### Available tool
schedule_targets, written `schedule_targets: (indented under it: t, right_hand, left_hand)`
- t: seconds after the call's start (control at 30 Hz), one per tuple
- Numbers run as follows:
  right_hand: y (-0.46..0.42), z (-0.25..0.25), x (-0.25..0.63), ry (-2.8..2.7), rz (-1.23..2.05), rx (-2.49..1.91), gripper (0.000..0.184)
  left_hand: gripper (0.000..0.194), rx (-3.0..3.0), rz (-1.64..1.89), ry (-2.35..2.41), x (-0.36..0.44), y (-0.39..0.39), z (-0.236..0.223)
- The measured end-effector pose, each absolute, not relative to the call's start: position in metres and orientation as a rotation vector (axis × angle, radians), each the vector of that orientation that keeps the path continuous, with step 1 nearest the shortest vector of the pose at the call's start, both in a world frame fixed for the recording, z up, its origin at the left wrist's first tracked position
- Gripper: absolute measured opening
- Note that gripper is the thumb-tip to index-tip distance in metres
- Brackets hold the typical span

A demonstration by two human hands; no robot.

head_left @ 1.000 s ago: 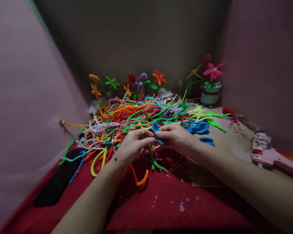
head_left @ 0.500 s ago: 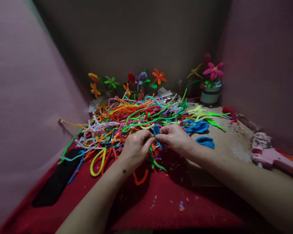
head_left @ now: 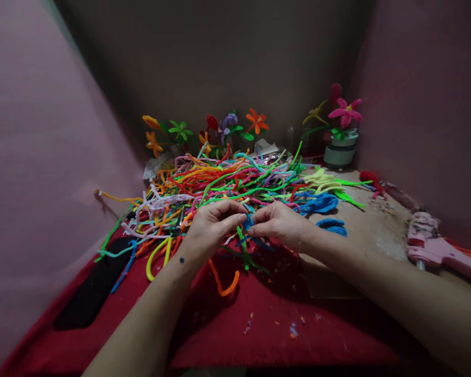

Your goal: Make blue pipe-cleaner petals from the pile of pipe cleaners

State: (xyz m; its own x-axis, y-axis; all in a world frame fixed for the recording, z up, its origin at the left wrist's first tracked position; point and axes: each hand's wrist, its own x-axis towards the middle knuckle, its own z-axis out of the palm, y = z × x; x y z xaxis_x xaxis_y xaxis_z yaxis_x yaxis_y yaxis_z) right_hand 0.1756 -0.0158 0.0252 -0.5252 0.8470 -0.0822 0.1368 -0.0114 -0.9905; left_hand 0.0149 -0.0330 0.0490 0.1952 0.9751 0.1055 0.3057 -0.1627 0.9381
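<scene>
Between my fingertips is a blue pipe cleaner (head_left: 248, 222), with its lower ends sticking out below. My left hand (head_left: 215, 222) pinches it from the left, thumb and index finger together. From the right, my right hand (head_left: 278, 225) grips it in a like pinch. Just beyond both hands lies a large heap of coloured pipe cleaners (head_left: 227, 180). Folded blue pipe cleaner loops (head_left: 320, 203) rest to the right of my right hand, and a smaller blue piece (head_left: 332, 226) lies nearer. An orange pipe cleaner (head_left: 224, 285) sits on the cloth below my left hand.
Yellow-handled scissors (head_left: 153, 262) lie partly under the heap. A black flat object (head_left: 94, 288) is at left. A pink glue gun (head_left: 435, 248) rests on the cardboard (head_left: 380, 230) at right. Pipe cleaner flowers (head_left: 258, 121) and a pale green pot (head_left: 340, 149) stand behind. Red cloth (head_left: 259, 335) covers the table.
The blue pipe cleaner has turned, and its ends now point down below my fingers. My left hand has shifted slightly left and its grip has changed; my right fingers have also adjusted.
</scene>
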Motion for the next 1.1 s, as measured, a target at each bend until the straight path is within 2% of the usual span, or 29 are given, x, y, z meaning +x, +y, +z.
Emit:
schedule_targets:
  t: [0.4, 0.7, 1.1]
  right_hand:
    - [-0.0163, 0.0236, 0.1756, -1.679, 1.648, -0.914, 0.027]
    - [-0.0184, 0.0185, 0.1742, -1.424, 1.835, -0.767, 0.021]
    - [-0.0221, 0.0244, 0.1744, -1.617, 1.383, -0.893, 0.020]
  left_hand:
    - [0.009, 1.918, 0.964, 1.335, 0.0139, -0.0370, 0.0468]
    - [0.014, 1.541, 0.908, 1.074, 0.0083, -0.0338, 0.0481]
    - [0.025, 1.416, 0.883, 1.114, 0.0116, -0.0372, 0.0467]
